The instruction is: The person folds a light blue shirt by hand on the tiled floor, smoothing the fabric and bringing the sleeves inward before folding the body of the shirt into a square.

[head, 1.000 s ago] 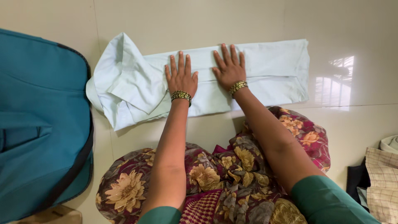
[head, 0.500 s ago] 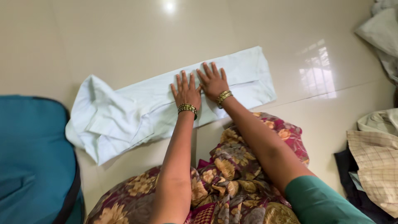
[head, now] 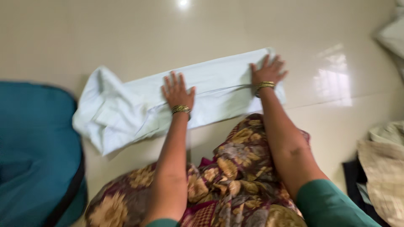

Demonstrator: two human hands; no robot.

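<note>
A pale blue folded garment (head: 202, 94) is laid as a long strip on the glossy cream floor tiles (head: 126, 33). The left hand (head: 177, 90) is pressed flat on the strip near its middle, fingers spread and released, nothing grasped. The right hand (head: 266, 72) is set flat on the strip's far right end, fingers splayed, palm down; nothing is seen to be gripped, though the picture is blurred there. The two hands are held well apart along the cloth. Gold bangles (head: 181, 109) are worn at the left wrist, and likewise at the right. Left of the left hand, the garment's bunched, unfolded end is seen, and beyond it a teal bag (head: 33, 155). Below both forearms, a floral patterned cloth (head: 227, 176) is draped over the lap. Right of the right forearm, a pile of other clothes (head: 383, 168) is noted, blurred.
</note>
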